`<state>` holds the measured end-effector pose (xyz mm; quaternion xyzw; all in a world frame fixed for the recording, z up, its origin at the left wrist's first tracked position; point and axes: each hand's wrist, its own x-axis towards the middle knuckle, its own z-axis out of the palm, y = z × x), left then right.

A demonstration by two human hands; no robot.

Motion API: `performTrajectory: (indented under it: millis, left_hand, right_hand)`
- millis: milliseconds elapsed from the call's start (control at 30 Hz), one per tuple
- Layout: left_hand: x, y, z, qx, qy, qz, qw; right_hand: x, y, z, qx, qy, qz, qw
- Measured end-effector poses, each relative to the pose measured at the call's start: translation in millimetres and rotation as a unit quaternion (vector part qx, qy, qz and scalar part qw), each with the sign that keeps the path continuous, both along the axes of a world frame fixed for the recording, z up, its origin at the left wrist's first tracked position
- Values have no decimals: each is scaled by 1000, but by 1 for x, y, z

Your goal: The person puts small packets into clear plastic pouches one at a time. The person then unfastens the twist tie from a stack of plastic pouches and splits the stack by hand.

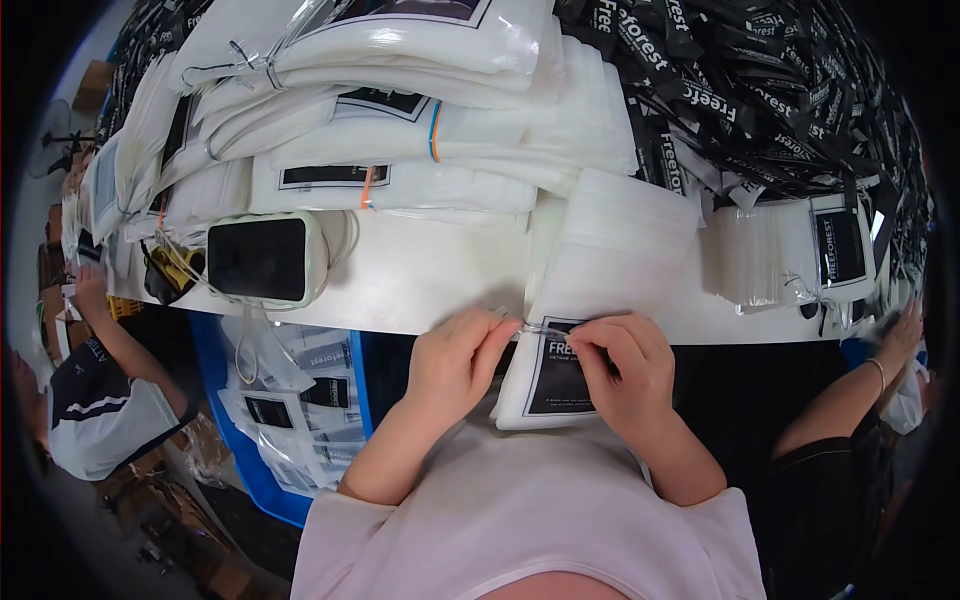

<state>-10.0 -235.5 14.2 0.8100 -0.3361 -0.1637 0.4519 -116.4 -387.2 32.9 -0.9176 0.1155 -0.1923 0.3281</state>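
My left hand (pixel 452 362) is closed, thumb and fingers pinching one end of a narrow clear plastic strip (pixel 546 330). The other end is pinched in the fingertips of my right hand (pixel 632 368). The strip is stretched between both hands; whether it is a tie or a bag's edge I cannot tell. Right beneath it lies a stack of frosted plastic bags (pixel 620 240) with a black printed label (pixel 562 385) on top. The near end of the stack reaches over the table edge toward my body, partly covered by my hands.
Banded bundles of bags (pixel 400 185) are piled at the back. A phone (pixel 258 260) with a cable lies left; a blue bin (pixel 232 430) of packets stands below. Black printed strips (pixel 740 100) heap at right, near another bundle (pixel 765 255). People work on both sides.
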Motion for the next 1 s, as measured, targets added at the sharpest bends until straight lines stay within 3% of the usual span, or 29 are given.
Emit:
performTrajectory:
  millis: [67, 167, 267, 367, 467, 667, 767, 800, 833, 900, 933, 1000]
  left_hand:
    - [-7, 3, -9, -53, -77, 10, 996]
    - [-13, 2, -18, -168, -88, 30, 981]
    - [-25, 9, -21, -240, 69, 29, 968]
    - [-32, 12, -29, -358, 338, 56, 869]
    - [-26, 19, -30, -394, 338, -15, 854]
    - [-22, 25, -10, -356, 362, -110, 854]
    - [-7, 29, 6, -247, 303, -130, 911]
    - [-3, 33, 7, -200, 308, -90, 926]
    - [5, 39, 1, -222, 311, -108, 918]
    - [7, 53, -1, -198, 356, -11, 913]
    - [2, 46, 4, -186, 335, 79, 920]
    - [0, 16, 15, -103, 166, 119, 973]
  right_hand:
    - [0, 1, 0, 13, 5, -7, 1000]
    - [-1, 1, 2, 51, 16, -20, 998]
    - [-3, -2, 8, 92, 35, -25, 995]
    - [-4, -3, 9, 110, 29, -28, 993]
    - [-4, -2, 4, 96, 8, -36, 995]
    - [-4, -3, 4, 102, 3, -33, 994]
    - [-6, -6, 7, 105, 11, -23, 994]
    - [-5, -5, 4, 89, 8, -13, 996]
    - [-4, -5, 2, 74, 5, -3, 997]
    - [-2, -4, -1, 34, -9, 1, 999]
    - [-1, -3, -2, 15, -14, 3, 1000]
    - [-1, -3, -3, 15, -12, 3, 1000]
